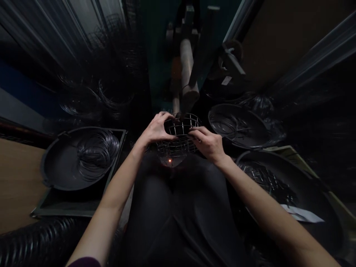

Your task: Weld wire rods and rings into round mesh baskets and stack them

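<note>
Between my knees, below the machine's arm, is a round wire basket (180,144) of thin metal rings and cross wires. My left hand (158,128) curves around its left side, the thumb along the near ring and the fingers toward the far side. At the near right of the top ring, my right hand (208,142) has its fingers pinched together on the wire. Whether a loose piece of wire is also between those fingertips, I cannot tell. A small orange glow (170,160) shows at the basket's lower front. The machine's lower rod (176,104) ends right behind the basket.
A machine with a thick horizontal cylinder (187,66) stands ahead. Wire rings (97,154) lie in a dark basin (59,163) at left. On the right, one basin (257,126) holds wire rings, and a nearer basin (319,196) holds short wire pieces and white paper (302,214).
</note>
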Demonstrator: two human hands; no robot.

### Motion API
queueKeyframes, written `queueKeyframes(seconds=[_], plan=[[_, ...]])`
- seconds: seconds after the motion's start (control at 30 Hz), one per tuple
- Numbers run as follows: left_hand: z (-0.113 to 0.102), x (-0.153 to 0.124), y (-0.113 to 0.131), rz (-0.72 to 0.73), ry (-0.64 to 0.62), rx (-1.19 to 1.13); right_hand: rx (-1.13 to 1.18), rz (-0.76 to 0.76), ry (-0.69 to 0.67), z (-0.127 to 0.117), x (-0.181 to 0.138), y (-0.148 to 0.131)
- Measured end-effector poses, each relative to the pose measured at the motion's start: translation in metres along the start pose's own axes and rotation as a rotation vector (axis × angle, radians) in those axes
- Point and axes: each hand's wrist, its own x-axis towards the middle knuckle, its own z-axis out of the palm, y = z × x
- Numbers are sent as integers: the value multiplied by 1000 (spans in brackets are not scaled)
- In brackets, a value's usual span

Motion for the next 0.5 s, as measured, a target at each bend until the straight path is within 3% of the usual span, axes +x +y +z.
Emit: queueKeyframes(seconds=[0.33,0.5], plan=[[-7,22,-11,-24,17,1,139,187,23,11,24,8],[-10,46,-17,-65,7,5,202,306,36,23,46,14]])
